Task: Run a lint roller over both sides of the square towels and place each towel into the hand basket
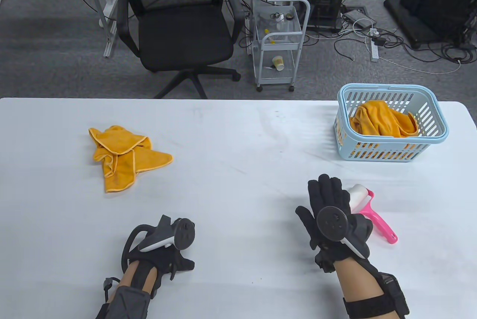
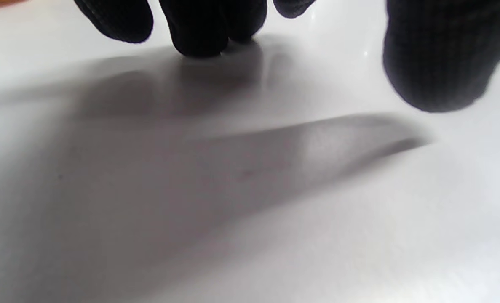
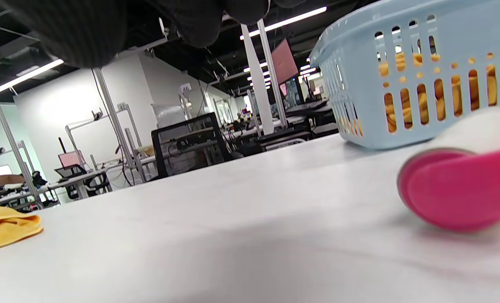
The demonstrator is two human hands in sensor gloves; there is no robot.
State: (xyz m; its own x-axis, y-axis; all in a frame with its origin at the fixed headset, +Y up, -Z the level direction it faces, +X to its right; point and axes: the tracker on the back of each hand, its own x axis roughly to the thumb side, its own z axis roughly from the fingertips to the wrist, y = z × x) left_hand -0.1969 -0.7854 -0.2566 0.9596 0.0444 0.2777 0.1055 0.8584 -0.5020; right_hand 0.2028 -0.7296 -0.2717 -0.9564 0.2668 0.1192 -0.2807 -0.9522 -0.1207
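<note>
Both hands empty, fingers loose: your right hand beside the lint roller may knock it rolling toward the basket, crumpled towel unrolled.

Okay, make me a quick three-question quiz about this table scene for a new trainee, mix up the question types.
1. True or false: the lint roller lies on the table, gripped by neither hand.
2. Where is the crumpled yellow towel that is still outside the basket? A) table's left side B) under the right hand C) on the chair
3. Fill in: the basket already holds a ____ towel.

Key: 1 true; 2 A; 3 yellow.
</note>
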